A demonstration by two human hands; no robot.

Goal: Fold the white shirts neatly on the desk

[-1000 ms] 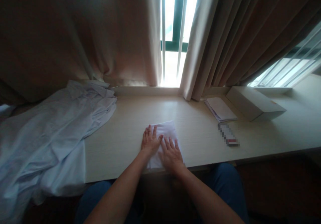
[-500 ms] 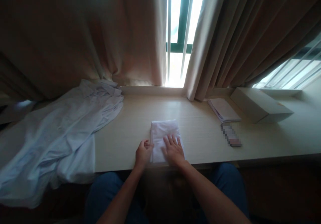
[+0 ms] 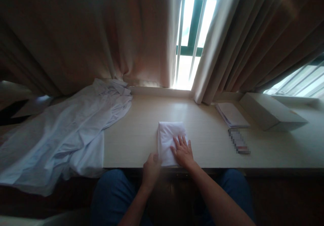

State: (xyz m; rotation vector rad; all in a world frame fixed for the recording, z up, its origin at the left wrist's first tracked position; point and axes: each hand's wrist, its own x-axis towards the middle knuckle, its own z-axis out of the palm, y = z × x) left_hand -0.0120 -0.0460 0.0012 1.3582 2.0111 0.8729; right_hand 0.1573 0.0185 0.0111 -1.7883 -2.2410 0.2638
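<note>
A white cloth (image 3: 167, 136), folded into a thick rectangle, lies on the table close to its front edge. My right hand (image 3: 183, 151) rests flat on the right half of it, fingers spread. At the cloth's near left corner is my left hand (image 3: 151, 168), its fingers curled in and closed at the folded edge; they are slightly blurred, and the fingertips are partly hidden. A second folded white cloth (image 3: 233, 114) lies farther back to the right.
Crumpled white fabric (image 3: 76, 128) covers the table's left side and hangs over the front edge. A blurred-out flat object (image 3: 239, 141) lies right of my hands. Behind it stands a pale box (image 3: 274, 113). Curtains (image 3: 144, 33) and a barred window line the back of the pale table (image 3: 202, 131).
My left hand has slid down the cloth's left edge toward the near corner. My right hand stays flat on the cloth. The whole view has shifted slightly as the head moved.
</note>
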